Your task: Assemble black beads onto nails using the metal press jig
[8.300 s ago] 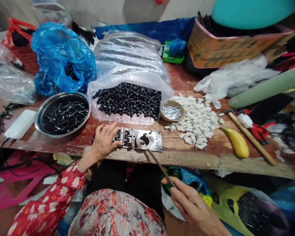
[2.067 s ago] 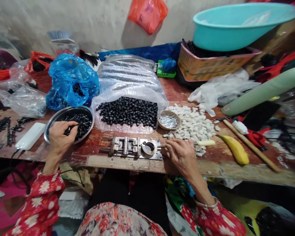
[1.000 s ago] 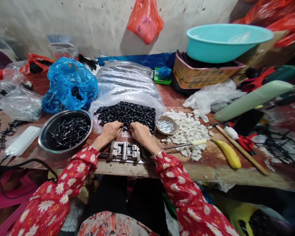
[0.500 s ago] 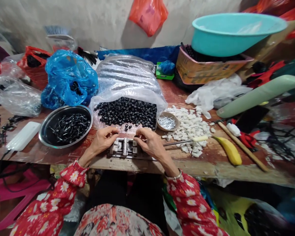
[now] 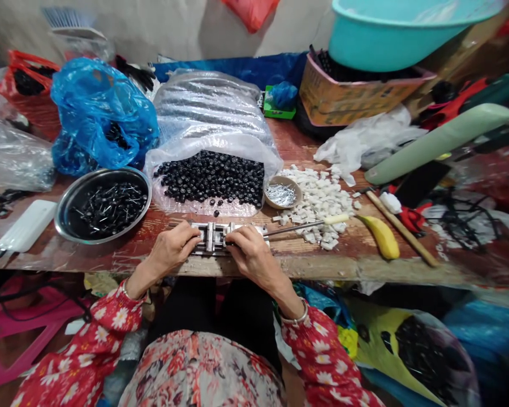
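Observation:
A metal jig (image 5: 211, 237) lies at the table's front edge between my hands. My left hand (image 5: 172, 247) is closed at its left end, fingertips pinched at the metal; what they hold is hidden. My right hand (image 5: 251, 252) is closed over its right part, with a small dark piece at the fingertips, too small to name. Behind the jig, small black round parts (image 5: 212, 176) spill from an open clear bag. A bowl of metal pins (image 5: 281, 193) stands beside a heap of white pieces (image 5: 318, 198). On the left is a steel bowl of black parts with pins (image 5: 110, 212).
A thin rod with a pale handle (image 5: 336, 219) points toward the jig. Farther right lie a yellow banana-shaped object (image 5: 382, 237) and a hammer (image 5: 402, 229). A white power bank (image 5: 27, 226) and blue bag (image 5: 104, 118) are left. A turquoise basin (image 5: 373, 42) sits on a box.
The view has tilted down, so the table appears higher. My right hand has moved inward over the jig with its fingers lower. My left hand remains at the jig's left end.

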{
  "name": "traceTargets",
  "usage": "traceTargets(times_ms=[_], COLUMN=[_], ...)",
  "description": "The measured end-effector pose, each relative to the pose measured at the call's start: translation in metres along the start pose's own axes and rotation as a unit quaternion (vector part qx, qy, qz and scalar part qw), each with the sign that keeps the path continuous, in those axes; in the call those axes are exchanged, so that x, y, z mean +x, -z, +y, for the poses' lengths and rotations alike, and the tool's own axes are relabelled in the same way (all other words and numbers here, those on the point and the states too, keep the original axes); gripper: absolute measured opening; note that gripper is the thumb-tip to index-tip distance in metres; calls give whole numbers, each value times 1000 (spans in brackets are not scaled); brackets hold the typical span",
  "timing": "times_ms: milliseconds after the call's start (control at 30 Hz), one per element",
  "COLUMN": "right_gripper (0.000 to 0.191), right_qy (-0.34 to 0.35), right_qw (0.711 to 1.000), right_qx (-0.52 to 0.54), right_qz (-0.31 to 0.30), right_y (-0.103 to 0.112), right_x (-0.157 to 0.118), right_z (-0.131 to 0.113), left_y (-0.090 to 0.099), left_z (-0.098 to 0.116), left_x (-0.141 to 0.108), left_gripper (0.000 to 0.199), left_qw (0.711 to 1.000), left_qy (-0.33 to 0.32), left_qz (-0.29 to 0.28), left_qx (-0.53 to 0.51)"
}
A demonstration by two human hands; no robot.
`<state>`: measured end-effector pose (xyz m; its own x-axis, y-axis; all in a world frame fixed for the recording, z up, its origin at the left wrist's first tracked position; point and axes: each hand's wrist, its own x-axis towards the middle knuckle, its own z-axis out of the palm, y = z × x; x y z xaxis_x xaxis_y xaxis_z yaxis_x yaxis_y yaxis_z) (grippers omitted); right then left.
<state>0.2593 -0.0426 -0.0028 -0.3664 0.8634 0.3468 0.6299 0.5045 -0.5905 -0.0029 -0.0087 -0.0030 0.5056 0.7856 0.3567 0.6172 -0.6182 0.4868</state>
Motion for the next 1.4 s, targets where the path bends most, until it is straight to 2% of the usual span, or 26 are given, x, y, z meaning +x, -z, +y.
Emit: traceTargets(times_ms=[167, 267, 400, 633, 767, 867, 1033, 1300, 1400], right_gripper=[18, 20, 17, 13, 11, 12, 10, 9, 9], right_qy=[10, 5, -14, -53, -69, -74, -73, -57, -63], right_qw=[999, 997, 996, 989, 987, 987, 984, 983, 979], right_qx=[-46, -78, -84, -126, -110, -98, -108, -103, -116], right_qz=[-5, -11, -7, 57, 91, 108, 122, 143, 157], right_y=[-4, -4, -6, -28, -36, -40, -43, -46, -49], right_x=[2, 3, 3, 2, -3, -6, -7, -8, -7], right_z=[-3, -6, -9, -13, -15, -15, -14, -12, -12], left_y=[-5, -8, -8, -4, -2, -2, -7, -6, -9], left_z=[-1, -2, -1, 3, 7, 12, 19, 16, 17], left_x=[2, 1, -3, -1, 0, -4, -10, -19, -18], left_gripper=[15, 18, 26, 28, 22, 17, 14, 19, 17], left_qw=[999, 999, 998, 993, 995, 995, 992, 995, 993], left_qy=[0, 10, 25, 63, 86, 92, 115, 95, 108], left_qz=[33, 48, 36, 19, 14, 15, 24, 26, 40], left_qx=[-39, -16, 44, 95, 52, 21, 54, 16, 19])
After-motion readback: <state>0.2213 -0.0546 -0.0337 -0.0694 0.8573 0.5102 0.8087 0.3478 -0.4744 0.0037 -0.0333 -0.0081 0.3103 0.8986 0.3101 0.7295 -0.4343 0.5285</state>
